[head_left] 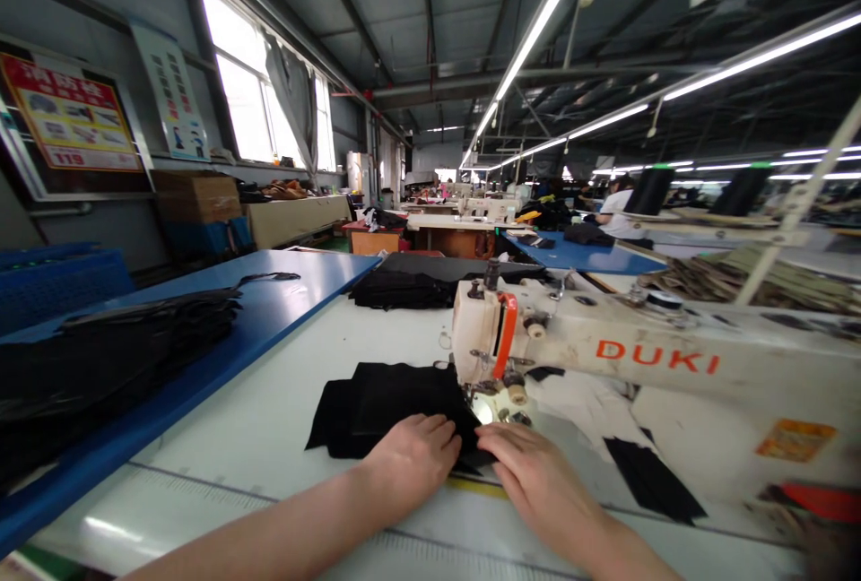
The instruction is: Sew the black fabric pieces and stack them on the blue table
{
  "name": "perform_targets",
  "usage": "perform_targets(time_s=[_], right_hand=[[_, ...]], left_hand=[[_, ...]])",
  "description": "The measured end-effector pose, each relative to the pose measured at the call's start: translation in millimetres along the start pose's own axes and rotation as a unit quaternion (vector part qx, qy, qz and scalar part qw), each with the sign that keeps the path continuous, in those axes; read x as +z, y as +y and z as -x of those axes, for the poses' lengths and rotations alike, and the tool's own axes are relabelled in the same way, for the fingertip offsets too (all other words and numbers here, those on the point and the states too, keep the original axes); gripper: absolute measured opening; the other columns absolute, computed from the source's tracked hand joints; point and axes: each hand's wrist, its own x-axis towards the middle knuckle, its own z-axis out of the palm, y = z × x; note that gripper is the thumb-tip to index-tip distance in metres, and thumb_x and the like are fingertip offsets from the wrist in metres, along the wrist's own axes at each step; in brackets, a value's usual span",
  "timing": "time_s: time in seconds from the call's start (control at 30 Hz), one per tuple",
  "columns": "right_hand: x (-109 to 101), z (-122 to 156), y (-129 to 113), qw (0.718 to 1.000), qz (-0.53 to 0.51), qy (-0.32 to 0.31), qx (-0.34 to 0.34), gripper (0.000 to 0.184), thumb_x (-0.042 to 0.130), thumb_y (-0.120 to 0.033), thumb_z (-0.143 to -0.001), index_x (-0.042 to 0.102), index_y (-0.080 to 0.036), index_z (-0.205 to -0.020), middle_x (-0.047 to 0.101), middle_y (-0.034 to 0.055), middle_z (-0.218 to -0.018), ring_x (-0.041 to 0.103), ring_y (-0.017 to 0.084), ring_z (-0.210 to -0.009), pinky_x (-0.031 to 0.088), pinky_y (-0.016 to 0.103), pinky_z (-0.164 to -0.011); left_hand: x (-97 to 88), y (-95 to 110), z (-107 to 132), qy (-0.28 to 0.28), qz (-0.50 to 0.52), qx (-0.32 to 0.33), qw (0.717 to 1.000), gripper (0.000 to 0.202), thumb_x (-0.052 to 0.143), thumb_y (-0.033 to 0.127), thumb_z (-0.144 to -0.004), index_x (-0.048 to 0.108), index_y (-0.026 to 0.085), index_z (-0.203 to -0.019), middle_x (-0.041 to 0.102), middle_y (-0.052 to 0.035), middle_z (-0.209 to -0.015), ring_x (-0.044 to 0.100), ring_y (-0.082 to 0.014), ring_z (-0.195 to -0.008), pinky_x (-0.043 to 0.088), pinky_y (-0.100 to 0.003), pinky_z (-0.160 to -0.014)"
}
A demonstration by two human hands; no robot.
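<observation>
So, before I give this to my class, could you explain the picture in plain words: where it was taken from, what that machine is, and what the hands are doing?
There is one picture, taken by a camera on the worker's head, looking forward and down. No robot here: the left hand and right hand are the person's own, and bare.

The big pale machine, with orange letters on its arm, is a sewing machine. Both hands touch black fabric at its stitching end: the left lies on it, the right has its fingertips at its near right side. Whether they grip it is hard to tell.

The white table has ruler marks and, farther back, more black pieces. A dark pile lies on the blue table to the left.
</observation>
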Motion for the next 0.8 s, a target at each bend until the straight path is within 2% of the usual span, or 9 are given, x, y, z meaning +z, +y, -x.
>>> perform_targets(time_s=[0.1,0.2,0.33,0.43,0.53,0.67,0.8], right_hand=[[-2,4,6,1.000,0.021,0.003,0.005,0.031,0.041,-0.004,-0.083,0.060,-0.018,-0.102,0.065,0.0070,-0.106,0.057,0.020,-0.104,0.047,0.037,-0.092],[-4,5,7,0.999,0.032,0.005,0.003,0.032,0.040,-0.003,-0.082,0.059,-0.017,-0.104,0.062,0.0083,-0.116,0.054,0.020,-0.110,0.045,0.038,-0.096],[-3,2,-1,1.000,0.009,-0.024,0.003,0.033,0.042,-0.001,-0.078,0.060,-0.020,-0.099,0.059,0.0052,-0.123,0.049,0.019,-0.118,0.040,0.040,-0.102],[0,-2,-7,0.999,-0.004,-0.048,-0.003,0.033,0.044,-0.001,-0.078,0.059,-0.021,-0.100,0.059,0.0026,-0.121,0.048,0.018,-0.118,0.035,0.039,-0.105],[5,-5,-8,0.999,0.027,-0.039,-0.006,0.035,0.043,0.000,-0.078,0.059,-0.020,-0.103,0.061,0.0034,-0.118,0.048,0.019,-0.117,0.034,0.041,-0.105],[7,-6,-1,0.994,0.103,-0.017,0.011,0.032,0.042,0.001,-0.079,0.059,-0.017,-0.099,0.063,0.0077,-0.111,0.049,0.023,-0.114,0.035,0.043,-0.102],[5,-9,9,0.987,0.157,-0.010,0.038,0.028,0.041,0.002,-0.079,0.059,-0.017,-0.091,0.065,0.0093,-0.103,0.053,0.024,-0.107,0.037,0.044,-0.097]], left_hand=[[3.8,6,-12,0.001,0.011,0.024,1.000,0.019,0.043,0.013,-0.093,0.060,0.013,-0.104,0.063,-0.0104,-0.111,0.058,-0.0235,-0.105,0.049,-0.035,-0.086],[-0.1,9,-13,-0.007,0.036,0.016,0.999,0.020,0.044,0.012,-0.092,0.060,0.014,-0.103,0.063,-0.0097,-0.113,0.056,-0.0225,-0.106,0.047,-0.034,-0.089],[-17.7,12,2,-0.043,0.074,-0.022,0.996,0.027,0.048,0.011,-0.085,0.059,0.013,-0.109,0.060,-0.0112,-0.120,0.055,-0.0227,-0.108,0.042,-0.034,-0.095],[-34.4,15,13,-0.069,0.083,-0.037,0.993,0.041,0.050,0.019,-0.084,0.052,0.007,-0.124,0.053,-0.0150,-0.130,0.048,-0.0261,-0.117,0.036,-0.037,-0.101],[-42.5,12,14,-0.093,0.104,-0.042,0.989,0.043,0.050,0.025,-0.084,0.054,0.009,-0.123,0.052,-0.0143,-0.131,0.048,-0.0267,-0.115,0.037,-0.037,-0.098],[-32.6,6,-2,-0.078,0.116,-0.044,0.989,0.032,0.051,0.024,-0.082,0.062,0.012,-0.109,0.057,-0.0127,-0.124,0.053,-0.0253,-0.103,0.042,-0.035,-0.090],[-18.0,4,-24,-0.056,0.106,-0.036,0.992,0.021,0.051,0.022,-0.082,0.065,0.012,-0.093,0.064,-0.0133,-0.108,0.055,-0.0256,-0.100,0.043,-0.037,-0.090]])
